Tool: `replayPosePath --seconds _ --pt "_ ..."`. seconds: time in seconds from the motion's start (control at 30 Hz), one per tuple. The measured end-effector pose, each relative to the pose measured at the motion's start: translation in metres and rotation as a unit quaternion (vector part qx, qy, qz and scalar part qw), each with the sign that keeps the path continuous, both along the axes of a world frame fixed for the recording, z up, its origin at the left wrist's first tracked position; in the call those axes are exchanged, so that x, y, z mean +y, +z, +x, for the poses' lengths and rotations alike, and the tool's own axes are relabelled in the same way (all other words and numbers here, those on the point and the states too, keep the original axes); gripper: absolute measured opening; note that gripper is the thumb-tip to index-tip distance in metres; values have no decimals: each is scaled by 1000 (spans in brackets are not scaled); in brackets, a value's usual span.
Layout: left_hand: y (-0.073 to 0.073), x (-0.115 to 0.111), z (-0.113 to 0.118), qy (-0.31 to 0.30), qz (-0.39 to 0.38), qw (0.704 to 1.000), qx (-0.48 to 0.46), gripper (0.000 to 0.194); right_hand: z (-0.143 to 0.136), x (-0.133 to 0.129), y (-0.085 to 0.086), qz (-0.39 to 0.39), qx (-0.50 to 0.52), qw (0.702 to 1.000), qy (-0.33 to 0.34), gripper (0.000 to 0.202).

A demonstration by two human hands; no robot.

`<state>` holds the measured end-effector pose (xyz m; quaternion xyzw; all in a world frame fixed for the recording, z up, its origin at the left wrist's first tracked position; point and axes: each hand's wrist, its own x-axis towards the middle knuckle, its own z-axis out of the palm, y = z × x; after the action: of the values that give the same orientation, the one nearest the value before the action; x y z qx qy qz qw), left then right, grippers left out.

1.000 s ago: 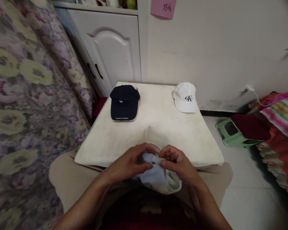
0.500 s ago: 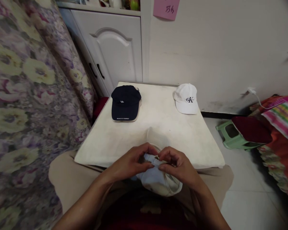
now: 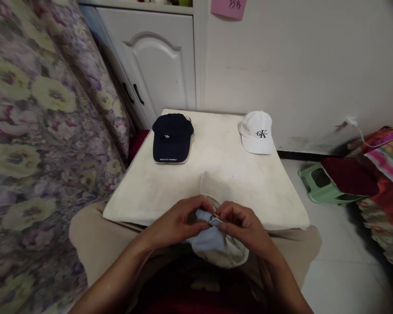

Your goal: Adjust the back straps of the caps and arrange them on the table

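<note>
1. Nearest me, my trousers [image 3: 96, 240] show on both sides, with my knees spread wide.
2. Over my lap, at the table's near edge, I hold a light blue cap [image 3: 208, 244], its back strap uppermost and its cream inside partly showing.
3. My left hand [image 3: 180, 221] pinches the left part of the strap [image 3: 203, 215] between thumb and fingers.
4. My right hand [image 3: 240, 221] pinches the strap's other end, thumb below and fingers curled above, just beside the small dark buckle [image 3: 212, 220].
5. Beyond my hands stretches the cream-covered table [image 3: 212, 152].
6. On its far half sit a navy cap [image 3: 172, 139] to the left and a white cap [image 3: 256, 131] to the right, well apart, both brims towards me.
7. To the right, a green stool [image 3: 322, 183] stands on the floor.
8. Behind the table are a white cabinet [image 3: 159, 65] and a pale wall [image 3: 281, 78] bearing a pink note [image 3: 227, 9].
</note>
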<state>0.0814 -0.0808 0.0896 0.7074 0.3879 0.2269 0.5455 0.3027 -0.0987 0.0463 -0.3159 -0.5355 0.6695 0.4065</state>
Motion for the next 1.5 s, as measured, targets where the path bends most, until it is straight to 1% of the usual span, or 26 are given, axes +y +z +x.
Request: replayPosePath --seconds 0.17,0.23,0.33,0.47,0.53,0.67,0.8,0.87,0.97,1.03,1.1,1.17,1.23,1.3,1.37,1.5 --pt "1 -7 0 19 58 996 58 25 1 2 -6 -19 49 999 -3 15" --pt "0 -8 0 21 80 993 81 27 2 3 -8 -21 54 998 -3 15" --pt "-1 -8 0 15 88 991 102 27 2 4 -9 -21 45 999 -2 15" --pt "-2 -3 -1 2 71 991 117 18 1 4 -6 -15 24 1000 -7 16" --pt "-3 1 -2 -9 51 993 109 16 1 4 -3 -8 11 1000 -5 17" --pt "-6 6 -2 -26 8 998 63 17 1 4 3 20 -15 1000 0 18" --pt "-6 4 0 -10 -20 999 44 15 1 2 8 44 -72 996 -27 19" --pt "-2 1 2 0 -17 998 53 24 1 1 10 41 -95 994 -44 18" --pt "4 -5 5 8 42 995 89 40 0 2 8 20 -89 994 -57 18" --pt "3 -9 7 6 100 989 106 42 0 3 6 -1 -70 996 -59 19" --pt "-4 -14 9 11 169 979 111 40 1 4 3 -17 -55 996 -62 19" --pt "-15 -18 10 37 235 965 113 38 1 5 0 -23 -47 997 -64 20" --pt "-27 -21 10 66 271 954 111 36 2 6 0 -27 -42 997 -63 21" --pt "-34 -23 10 72 279 952 100 34 2 6 1 -27 -44 997 -57 22" --pt "-37 -23 9 68 271 956 88 32 3 6 3 -19 -52 997 -53 21" --pt "-31 -19 9 56 238 966 80 30 3 4 6 9 -81 996 -48 18"
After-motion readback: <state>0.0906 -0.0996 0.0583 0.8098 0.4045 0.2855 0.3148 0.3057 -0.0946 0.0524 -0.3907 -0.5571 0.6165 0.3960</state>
